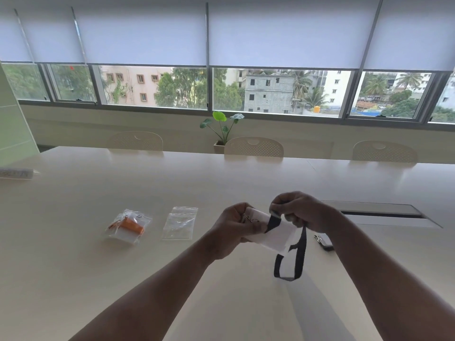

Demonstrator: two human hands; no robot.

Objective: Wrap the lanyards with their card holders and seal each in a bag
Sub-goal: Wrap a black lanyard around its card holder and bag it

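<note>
At centre frame, above the table (73, 254), the left hand (236, 230) grips a white card holder (275, 235), fingers curled round its left end. The right hand (298, 212) pinches the black lanyard (299, 254) crossing the holder; its loop hangs below. To the left lie a sealed bag (128, 226) with an orange lanyard inside and an empty bag (179, 223).

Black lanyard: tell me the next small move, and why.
Probably another turn: the right hand should carry the flat black fabric lanyard round the clear plastic card holder gripped by the left hand. Only one band crosses the holder, and a long loop hangs loose below. The empty clear zip bag waits on the table.
</note>
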